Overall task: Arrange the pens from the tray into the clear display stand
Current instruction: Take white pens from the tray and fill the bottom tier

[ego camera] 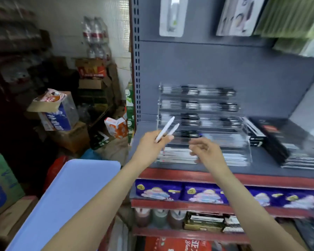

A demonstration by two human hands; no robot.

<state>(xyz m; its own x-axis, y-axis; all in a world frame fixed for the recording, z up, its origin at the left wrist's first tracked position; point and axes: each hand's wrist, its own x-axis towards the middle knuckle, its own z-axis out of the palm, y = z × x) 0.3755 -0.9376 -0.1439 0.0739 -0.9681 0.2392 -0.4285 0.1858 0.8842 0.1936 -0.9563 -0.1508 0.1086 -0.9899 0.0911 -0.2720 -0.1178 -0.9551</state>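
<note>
Left hand (150, 144): I see two white pens (166, 128) gripped — no readable print.
Right hand (206, 151): loosely released, centre frame, before display stand (203, 127).

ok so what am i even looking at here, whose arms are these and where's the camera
There is one picture, taken by a wide-angle camera worn on a person's head and looking forward and down, so the two bare arms are that person's own. No machine is involved. The left hand holds two white pens in its fingers, tips pointing up and right. The right hand is open and holds nothing, hovering in front of the clear display stand. That stand sits on a grey shelf; its upper tiers hold dark pens and its lowest tier white ones. At lower left is a light blue tray, whose visible part looks bare. The picture is blurred.
</note>
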